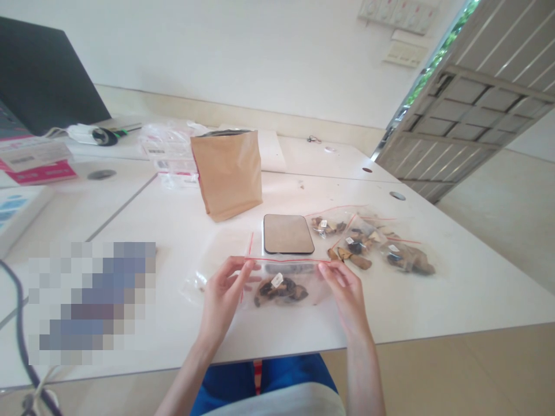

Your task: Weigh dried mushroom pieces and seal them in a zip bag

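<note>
I hold a clear zip bag (284, 283) with a red seal line between both hands, just above the white table (433, 300). Dark dried pieces and a small white packet lie in its bottom. My left hand (223, 294) pinches the bag's top left corner. My right hand (344, 292) pinches the top right corner. Right behind the bag sits a small digital scale (288, 233) with a tan platform.
Several filled zip bags (377, 245) lie right of the scale. A brown paper pouch (228, 172) stands behind it. Further left are clear bag packs (171, 153), a pink box (39, 164) and a dark laptop (41, 75). A door (477, 104) stands open at right.
</note>
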Available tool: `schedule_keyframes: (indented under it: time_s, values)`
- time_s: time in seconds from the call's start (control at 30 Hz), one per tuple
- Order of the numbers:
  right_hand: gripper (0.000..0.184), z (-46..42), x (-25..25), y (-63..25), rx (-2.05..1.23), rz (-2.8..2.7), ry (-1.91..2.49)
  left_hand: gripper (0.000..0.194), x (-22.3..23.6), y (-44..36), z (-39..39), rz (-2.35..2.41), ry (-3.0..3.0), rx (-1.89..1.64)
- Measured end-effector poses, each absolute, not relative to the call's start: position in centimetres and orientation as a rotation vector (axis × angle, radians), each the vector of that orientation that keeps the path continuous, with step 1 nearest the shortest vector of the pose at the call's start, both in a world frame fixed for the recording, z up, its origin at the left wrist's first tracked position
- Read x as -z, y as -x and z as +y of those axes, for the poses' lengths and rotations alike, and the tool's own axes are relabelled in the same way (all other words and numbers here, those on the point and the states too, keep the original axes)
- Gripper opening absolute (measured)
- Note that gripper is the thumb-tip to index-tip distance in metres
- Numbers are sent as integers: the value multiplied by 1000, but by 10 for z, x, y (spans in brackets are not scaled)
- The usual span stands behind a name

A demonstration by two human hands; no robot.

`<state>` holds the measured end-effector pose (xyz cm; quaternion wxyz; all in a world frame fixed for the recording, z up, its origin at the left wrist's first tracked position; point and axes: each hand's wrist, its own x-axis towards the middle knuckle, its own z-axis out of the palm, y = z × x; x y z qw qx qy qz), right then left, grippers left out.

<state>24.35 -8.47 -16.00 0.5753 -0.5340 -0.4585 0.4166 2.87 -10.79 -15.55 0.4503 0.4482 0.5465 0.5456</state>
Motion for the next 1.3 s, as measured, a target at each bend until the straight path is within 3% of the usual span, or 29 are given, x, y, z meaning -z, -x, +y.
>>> schedule_keyframes:
  time_s: [0.57, 1.0, 1.2, 1.3]
  values:
    - [21, -86, 173, -261, -681, -1263, 1101, 28, 155, -36, -115, 1297, -1107, -1367]
    - [23, -89, 169, -257, -945, -1304, 1172, 29, 161, -28, -117, 1325, -1130, -1309]
    - [14, -88, 168, -253, -913, -1348, 1052, 23, 158, -27, -121, 1281, -1167, -1376]
    - [20, -89, 166, -250, -915, -1327, 1015, 23, 155, -25, -120, 1308, -1178, -1395]
